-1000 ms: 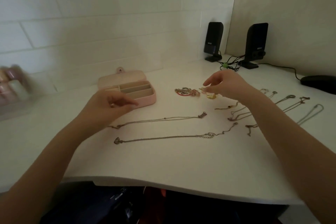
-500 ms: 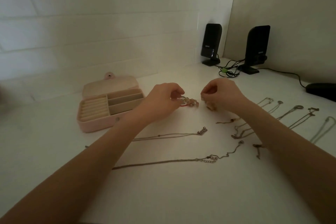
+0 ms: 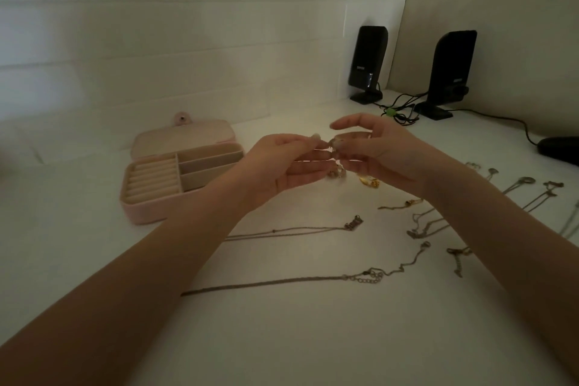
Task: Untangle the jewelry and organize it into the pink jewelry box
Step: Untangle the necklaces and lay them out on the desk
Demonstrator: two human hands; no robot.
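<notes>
Both hands now work above the desk: left hand (image 3: pixel 282 163) and right hand (image 3: pixel 379 150), lifted from the surface a moment ago, pinch a small tangled jewelry cluster (image 3: pixel 333 147) between them. Untangling has begun; pink jewelry box (image 3: pixel 147 213) waits open, left, its compartments apparently unfilled.

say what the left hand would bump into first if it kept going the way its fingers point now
The left hand points right, fingertips almost meeting the right hand over a small tangle of jewelry. It would probably meet that tangle and those fingers first, though depth is hard to judge.
</notes>
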